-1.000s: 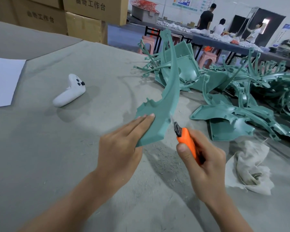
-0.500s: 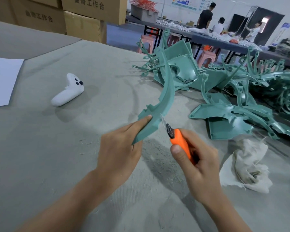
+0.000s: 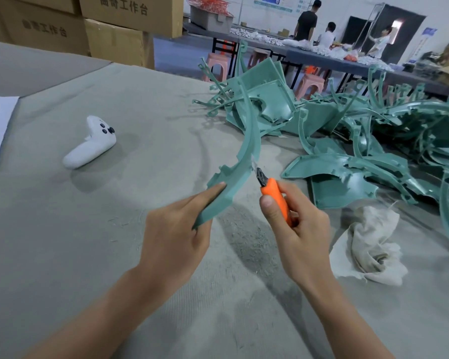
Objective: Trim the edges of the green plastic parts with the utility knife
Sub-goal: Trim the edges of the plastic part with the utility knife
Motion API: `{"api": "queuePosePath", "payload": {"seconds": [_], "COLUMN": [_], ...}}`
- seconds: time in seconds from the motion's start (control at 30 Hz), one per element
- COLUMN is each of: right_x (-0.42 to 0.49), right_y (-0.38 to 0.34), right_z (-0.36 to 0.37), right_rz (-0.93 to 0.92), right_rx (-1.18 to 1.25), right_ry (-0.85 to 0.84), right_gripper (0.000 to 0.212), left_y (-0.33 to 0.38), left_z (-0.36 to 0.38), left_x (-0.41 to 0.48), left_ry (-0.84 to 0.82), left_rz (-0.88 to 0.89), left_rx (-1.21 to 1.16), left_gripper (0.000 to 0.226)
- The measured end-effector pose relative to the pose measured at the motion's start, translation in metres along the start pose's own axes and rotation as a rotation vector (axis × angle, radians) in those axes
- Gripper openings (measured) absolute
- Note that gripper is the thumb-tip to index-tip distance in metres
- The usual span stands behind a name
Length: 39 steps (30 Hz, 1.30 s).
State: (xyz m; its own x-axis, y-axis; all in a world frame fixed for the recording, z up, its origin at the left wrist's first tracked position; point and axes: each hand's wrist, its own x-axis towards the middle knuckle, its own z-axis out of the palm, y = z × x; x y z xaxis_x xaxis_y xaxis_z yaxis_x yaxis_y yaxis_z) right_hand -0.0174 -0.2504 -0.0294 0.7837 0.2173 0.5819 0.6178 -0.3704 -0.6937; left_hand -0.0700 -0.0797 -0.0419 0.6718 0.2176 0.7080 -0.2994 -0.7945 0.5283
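Above the near middle of the worktop (image 3: 62,242), the left hand (image 3: 174,229) is holding up a curved green part (image 3: 246,141) by its lower end. Its fingers (image 3: 208,194) are lying along the near face and clamping it, with the thumb hidden behind. That grip is lifting the long arc clear of the surface and presenting its right edge to the blade. Just to the right, the right hand (image 3: 296,229) is gripping the utility knife (image 3: 274,195), fingers wrapped tight around the orange handle and thumb riding on top, likely to steer. The blade tip is meeting the part's edge, apparently shaving off flash. Farther right, a heap of green parts (image 3: 347,172) is waiting within reach, and a rag (image 3: 373,244) is lying just near of it.
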Motion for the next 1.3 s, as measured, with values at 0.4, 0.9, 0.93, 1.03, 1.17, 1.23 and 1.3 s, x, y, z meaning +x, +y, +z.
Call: {"api": "queuePosePath", "payload": {"seconds": [0.4,0.9,0.93,1.03,1.17,1.23,1.3], "right_x": [0.012,0.007,0.008,0.009,0.011,0.012,0.013], "right_y": [0.012,-0.016,-0.018,-0.013,-0.007,-0.004,0.005], "right_z": [-0.020,-0.010,-0.009,-0.010,-0.016,-0.022,-0.028], "right_rz": [0.144,0.249,0.269,0.308,0.366,0.446,0.520], "right_rx": [0.084,0.724,0.736,0.732,0.728,0.710,0.617], "right_ry": [0.146,-0.084,-0.077,-0.031,0.152,0.249,0.256], "right_gripper": [0.031,0.017,0.018,0.017,0.022,0.038,0.040], "left_y": [0.003,0.005,0.006,0.007,0.004,0.000,-0.004], "left_z": [0.000,-0.004,-0.005,-0.005,-0.004,-0.004,-0.003], "left_x": [0.000,0.004,0.005,0.006,0.006,0.006,0.006], "left_ry": [0.087,-0.201,-0.210,-0.211,-0.173,-0.132,-0.095], "left_rz": [0.103,0.105,0.102,0.125,0.115,0.124,0.130], "left_rx": [-0.065,-0.149,-0.170,-0.192,-0.193,-0.162,-0.127], "left_gripper": [0.051,0.036,0.034,0.030,0.034,0.038,0.046]}}
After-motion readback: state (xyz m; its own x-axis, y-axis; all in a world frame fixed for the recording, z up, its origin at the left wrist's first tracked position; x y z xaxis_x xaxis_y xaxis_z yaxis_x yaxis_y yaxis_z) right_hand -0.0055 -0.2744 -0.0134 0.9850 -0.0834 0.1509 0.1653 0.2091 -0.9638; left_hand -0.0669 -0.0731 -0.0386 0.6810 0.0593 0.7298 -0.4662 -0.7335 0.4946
